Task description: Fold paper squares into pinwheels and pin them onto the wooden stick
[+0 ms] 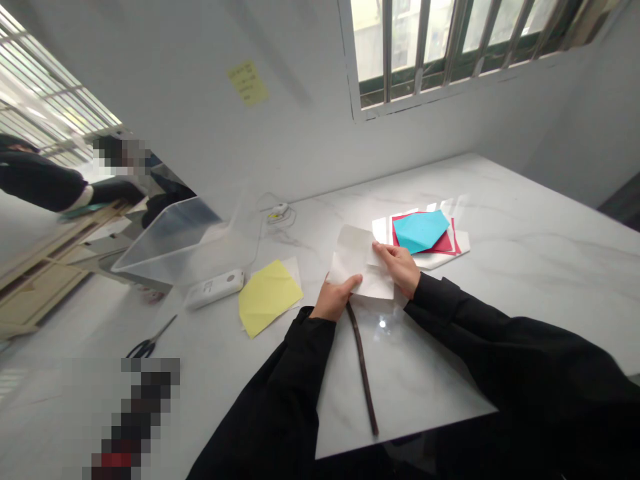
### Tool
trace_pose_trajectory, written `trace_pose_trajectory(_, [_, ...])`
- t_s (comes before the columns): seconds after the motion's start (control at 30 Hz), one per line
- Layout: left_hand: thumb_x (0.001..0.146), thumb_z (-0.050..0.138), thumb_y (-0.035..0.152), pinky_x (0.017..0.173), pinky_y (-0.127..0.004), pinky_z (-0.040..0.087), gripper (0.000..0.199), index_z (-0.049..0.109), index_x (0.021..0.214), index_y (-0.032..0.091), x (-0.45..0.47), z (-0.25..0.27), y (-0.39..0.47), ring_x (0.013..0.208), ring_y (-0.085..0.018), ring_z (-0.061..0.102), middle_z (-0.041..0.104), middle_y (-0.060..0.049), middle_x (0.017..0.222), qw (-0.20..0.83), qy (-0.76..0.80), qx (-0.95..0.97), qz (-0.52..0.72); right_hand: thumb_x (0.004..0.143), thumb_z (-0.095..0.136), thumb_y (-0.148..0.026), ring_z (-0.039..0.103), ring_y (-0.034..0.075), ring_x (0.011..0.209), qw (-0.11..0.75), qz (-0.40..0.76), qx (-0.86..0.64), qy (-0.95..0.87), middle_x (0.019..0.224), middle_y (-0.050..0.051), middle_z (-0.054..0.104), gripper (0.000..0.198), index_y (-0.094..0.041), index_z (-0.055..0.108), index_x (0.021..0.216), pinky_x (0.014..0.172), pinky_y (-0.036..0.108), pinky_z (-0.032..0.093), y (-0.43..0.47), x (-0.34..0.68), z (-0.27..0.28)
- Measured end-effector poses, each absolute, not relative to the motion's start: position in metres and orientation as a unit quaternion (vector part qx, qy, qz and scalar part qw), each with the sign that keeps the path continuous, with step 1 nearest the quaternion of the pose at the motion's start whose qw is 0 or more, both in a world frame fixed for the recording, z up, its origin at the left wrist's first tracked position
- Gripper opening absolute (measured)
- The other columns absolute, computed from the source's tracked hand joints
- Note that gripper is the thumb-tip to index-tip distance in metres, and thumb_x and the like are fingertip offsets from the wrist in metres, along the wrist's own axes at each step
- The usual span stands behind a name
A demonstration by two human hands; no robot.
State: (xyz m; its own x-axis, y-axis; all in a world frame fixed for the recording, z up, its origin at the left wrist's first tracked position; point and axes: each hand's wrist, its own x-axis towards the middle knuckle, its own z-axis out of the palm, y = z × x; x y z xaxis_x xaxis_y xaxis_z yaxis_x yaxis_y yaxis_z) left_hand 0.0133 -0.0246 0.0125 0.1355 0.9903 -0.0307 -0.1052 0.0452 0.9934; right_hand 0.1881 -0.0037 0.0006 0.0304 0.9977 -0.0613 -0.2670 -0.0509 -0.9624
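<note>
A creased sheet of white paper is held up above the marble-patterned table between my two hands. My left hand grips its lower left edge, thumb on top. On the right side, my right hand pinches the paper between thumb and fingers. Below my left hand a thin dark brown stick runs toward the table's front edge; its upper end is hidden by the hand and paper. Beyond my right hand lies a stack with a blue sheet of paper over red sheets and white ones.
Yellow paper lies left of my hands, beside a white power strip. Farther left are black-handled scissors and a clear plastic bin. A small white device with a cable sits by the wall. Other people are at the far left.
</note>
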Motion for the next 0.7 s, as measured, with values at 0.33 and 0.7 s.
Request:
trace_pose_trajectory(0.33, [0.08, 0.078, 0.056, 0.116, -0.045, 0.045, 0.077, 0.058, 0.144, 0.019, 0.011, 0.027, -0.023, 0.135, -0.033, 0.06, 0.068, -0.014, 0.139, 0.559, 0.412, 0.495, 0.522, 0.07, 0.077, -0.075, 0.072, 0.028, 0.073, 0.481, 0.589, -0.434, -0.484, 0.058, 0.002, 0.066, 0.054, -0.021, 0.071, 0.066, 0.059, 0.032, 0.055, 0.001, 0.193, -0.004])
trace_pose_trajectory(0.7, [0.087, 0.061, 0.075, 0.105, -0.049, 0.054, 0.069, 0.067, 0.13, 0.022, 0.002, 0.031, -0.016, 0.132, -0.034, 0.062, 0.07, -0.013, 0.133, 0.692, 0.35, 0.41, 0.481, 0.066, 0.086, -0.067, 0.071, 0.024, 0.072, 0.529, 0.613, -0.43, -0.399, 0.081, 0.007, 0.078, 0.05, -0.019, 0.078, 0.079, 0.066, 0.034, 0.058, 0.003, 0.198, 0.002])
